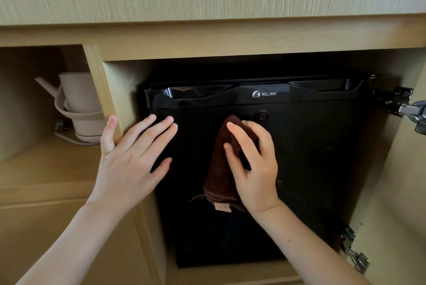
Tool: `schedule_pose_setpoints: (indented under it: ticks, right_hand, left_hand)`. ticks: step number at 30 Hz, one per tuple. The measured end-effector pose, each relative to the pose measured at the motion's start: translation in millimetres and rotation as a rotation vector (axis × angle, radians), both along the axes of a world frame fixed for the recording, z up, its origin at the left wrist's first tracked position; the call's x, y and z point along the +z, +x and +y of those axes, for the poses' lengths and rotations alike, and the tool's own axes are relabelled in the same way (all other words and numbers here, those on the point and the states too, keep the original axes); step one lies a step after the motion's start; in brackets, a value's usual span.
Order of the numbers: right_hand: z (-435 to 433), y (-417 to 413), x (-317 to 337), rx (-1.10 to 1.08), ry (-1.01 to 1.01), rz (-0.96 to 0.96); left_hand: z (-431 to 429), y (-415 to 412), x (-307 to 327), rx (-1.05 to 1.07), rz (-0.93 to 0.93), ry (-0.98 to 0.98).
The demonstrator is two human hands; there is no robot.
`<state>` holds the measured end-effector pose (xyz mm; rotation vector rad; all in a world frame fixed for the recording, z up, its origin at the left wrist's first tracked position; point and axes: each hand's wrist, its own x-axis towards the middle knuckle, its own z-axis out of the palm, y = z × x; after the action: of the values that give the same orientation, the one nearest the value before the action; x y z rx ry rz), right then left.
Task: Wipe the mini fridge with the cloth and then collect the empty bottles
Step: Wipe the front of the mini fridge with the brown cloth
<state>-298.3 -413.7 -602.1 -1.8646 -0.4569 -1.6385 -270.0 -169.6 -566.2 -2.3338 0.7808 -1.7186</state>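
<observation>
A black mini fridge (311,158) stands inside a light wooden cabinet, its door closed and facing me. My right hand (253,167) holds a dark brown cloth (219,178) against the middle of the fridge door, fingers curled over the cloth's top while the rest hangs down. A small tag shows at the cloth's lower edge. My left hand (131,158) rests flat on the door's left part, fingers straight and spread, thumb by the cabinet's upright. No bottles are in view.
A beige kettle (80,109) with its cord sits in the open shelf at left. The wooden upright (103,91) separates that shelf from the fridge bay. The cabinet door (396,192) stands open at right, with metal hinges (405,105) on it.
</observation>
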Motion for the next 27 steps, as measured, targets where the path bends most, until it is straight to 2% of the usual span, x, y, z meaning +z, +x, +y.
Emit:
schedule_pose_setpoints:
  ticks: [4,9,14,18,22,27]
  right_hand:
    - [31,-2,-11,-0.072,0.156,0.041]
    - [50,9,-2,-0.133,0.270,-0.040]
    - [69,20,11,-0.100,0.151,-0.123]
    - [51,20,18,-0.075,0.102,-0.178]
    - [13,16,26,-0.128,0.147,-0.208]
    - [-33,4,32,-0.210,0.157,-0.199]
  left_hand:
    - [0,0,-1,0.004,0.002,-0.010]
    - [-2,-2,0,0.020,0.004,-0.006]
    - [-2,-3,1,0.038,0.010,0.009]
    - [-3,-4,1,0.042,0.000,0.020]
    - [-12,-3,-4,0.047,-0.038,0.079]
    - [-39,-1,2,-0.081,0.077,-0.005]
